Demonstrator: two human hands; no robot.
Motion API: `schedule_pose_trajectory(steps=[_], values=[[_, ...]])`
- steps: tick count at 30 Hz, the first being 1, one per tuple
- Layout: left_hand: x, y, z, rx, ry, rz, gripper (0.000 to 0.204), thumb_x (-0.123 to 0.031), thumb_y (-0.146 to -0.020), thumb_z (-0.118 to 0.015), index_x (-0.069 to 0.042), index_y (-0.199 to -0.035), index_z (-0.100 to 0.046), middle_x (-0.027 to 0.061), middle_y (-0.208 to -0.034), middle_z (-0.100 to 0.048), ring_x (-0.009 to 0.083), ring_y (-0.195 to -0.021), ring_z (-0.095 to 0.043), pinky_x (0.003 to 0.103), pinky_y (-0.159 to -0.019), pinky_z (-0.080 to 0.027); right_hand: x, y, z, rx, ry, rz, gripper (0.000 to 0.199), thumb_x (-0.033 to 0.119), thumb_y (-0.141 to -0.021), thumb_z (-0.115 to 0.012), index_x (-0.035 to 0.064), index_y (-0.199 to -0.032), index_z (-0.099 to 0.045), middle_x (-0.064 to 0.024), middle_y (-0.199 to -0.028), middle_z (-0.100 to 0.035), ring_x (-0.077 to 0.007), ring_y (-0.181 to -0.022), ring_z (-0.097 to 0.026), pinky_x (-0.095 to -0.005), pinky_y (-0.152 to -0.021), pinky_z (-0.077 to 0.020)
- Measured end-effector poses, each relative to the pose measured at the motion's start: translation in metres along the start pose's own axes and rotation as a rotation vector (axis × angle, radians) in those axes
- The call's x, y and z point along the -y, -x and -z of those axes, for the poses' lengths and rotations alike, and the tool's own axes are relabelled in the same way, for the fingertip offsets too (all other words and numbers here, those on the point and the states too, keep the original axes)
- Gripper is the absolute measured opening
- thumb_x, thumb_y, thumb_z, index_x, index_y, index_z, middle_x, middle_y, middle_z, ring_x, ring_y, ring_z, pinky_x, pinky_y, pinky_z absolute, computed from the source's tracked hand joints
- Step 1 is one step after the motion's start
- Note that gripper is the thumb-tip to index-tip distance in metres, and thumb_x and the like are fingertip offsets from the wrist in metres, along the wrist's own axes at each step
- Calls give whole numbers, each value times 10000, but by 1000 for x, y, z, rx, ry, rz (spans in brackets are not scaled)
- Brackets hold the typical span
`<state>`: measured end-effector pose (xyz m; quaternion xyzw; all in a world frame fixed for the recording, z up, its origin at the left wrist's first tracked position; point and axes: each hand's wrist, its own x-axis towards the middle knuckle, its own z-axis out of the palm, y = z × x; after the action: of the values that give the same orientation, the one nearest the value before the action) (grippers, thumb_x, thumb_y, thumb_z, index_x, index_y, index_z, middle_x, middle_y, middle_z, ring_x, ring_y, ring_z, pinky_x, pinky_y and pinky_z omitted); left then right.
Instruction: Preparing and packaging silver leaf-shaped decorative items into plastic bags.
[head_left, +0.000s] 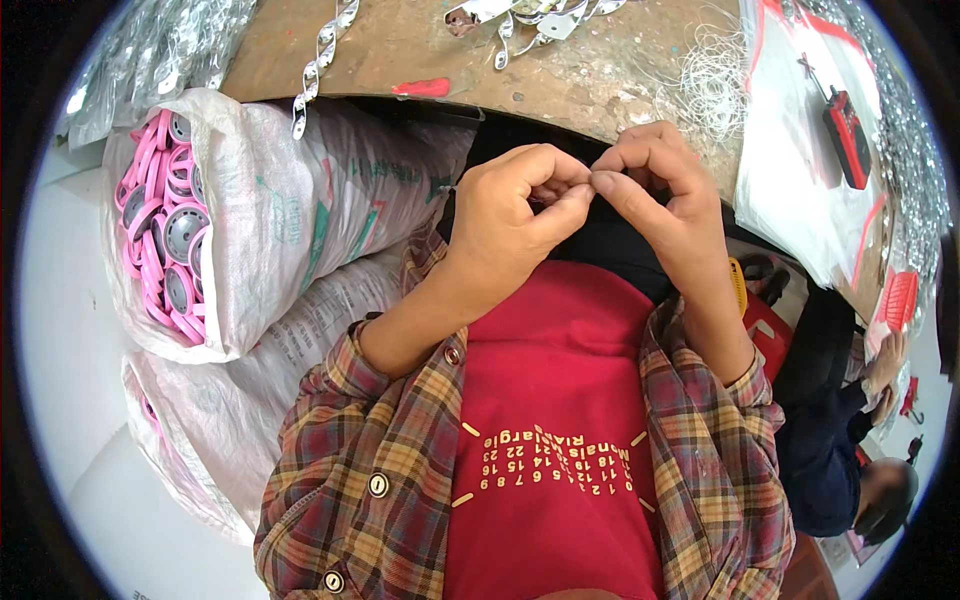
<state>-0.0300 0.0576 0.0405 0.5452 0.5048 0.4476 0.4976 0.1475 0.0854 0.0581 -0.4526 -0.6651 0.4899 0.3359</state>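
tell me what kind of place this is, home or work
Most likely a small workshop doing hand assembly or packing: a woven sack full of pink round parts, a worn workbench strewn with shiny strips, and the hands pinching something tiny.

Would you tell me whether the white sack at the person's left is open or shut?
Open: the white sack gapes at its mouth, showing pink rings packed inside.

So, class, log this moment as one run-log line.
left hand: pinching, fingertips meet right | right hand: pinching something tiny, unclear | beside: sack of pink discs | bench: metal strips, red tool
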Motion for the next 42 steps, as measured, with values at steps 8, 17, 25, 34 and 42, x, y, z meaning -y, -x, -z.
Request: schedule_pose_trajectory(steps=[8, 17, 25, 34, 42], values=[[-2, -2, 6, 50, 371, 250, 124, -74, -857, -635, 28, -928, -640, 49, -812, -656, 86, -706, -607, 215, -626, -495, -2, 1, 3, 10, -99, -62, 87, 67, -853, -656, 10, -918, -644, -25, -911, -555, -97, -815, -532, -224, -724, -406], [1, -6, 11, 157, 534, 317, 172, -125, -895, -629, 26, -978, -626, 62, -868, -649, 97, -778, -604, 218, -682, -492, 0, 0, 3, 35, -78, -91, 40, 29, -853, -631, 5, -885, -632, -19, -874, -562, -85, -815, -531, -222, -721, -398], [-3, -7, 9, 130, 432, 260, 109, -82, -869, -625, 7, -930, -638, 36, -821, -647, 90, -699, -588, 221, -628, -480, 3, -3, 0, 6, -180, -55, 54, 44, -841, -637, 12, -885, -636, -24, -919, -547, -87, -812, -531, -225, -725, -396], [-4, -2, 1, -64, -222, -169, 66, -43, -816, -645, 5, -862, -638, 27, -770, -646, 73, -639, -578, 213, -580, -465, 12, -5, -7, -119, 463, 312, 87, 28, -790, -659, 2, -870, -637, -79, -925, -558, -143, -784, -562, -263, -696, -438], [-4, -7, 15, 160, 702, 473, 168, -146, -886, -636, 1, -967, -615, 64, -841, -659, 111, -729, -614, 221, -689, -494, 2, -2, -14, -204, 267, 312, 84, 0, -800, -648, 8, -884, -653, -91, -911, -582, -174, -823, -576, -267, -709, -450]])
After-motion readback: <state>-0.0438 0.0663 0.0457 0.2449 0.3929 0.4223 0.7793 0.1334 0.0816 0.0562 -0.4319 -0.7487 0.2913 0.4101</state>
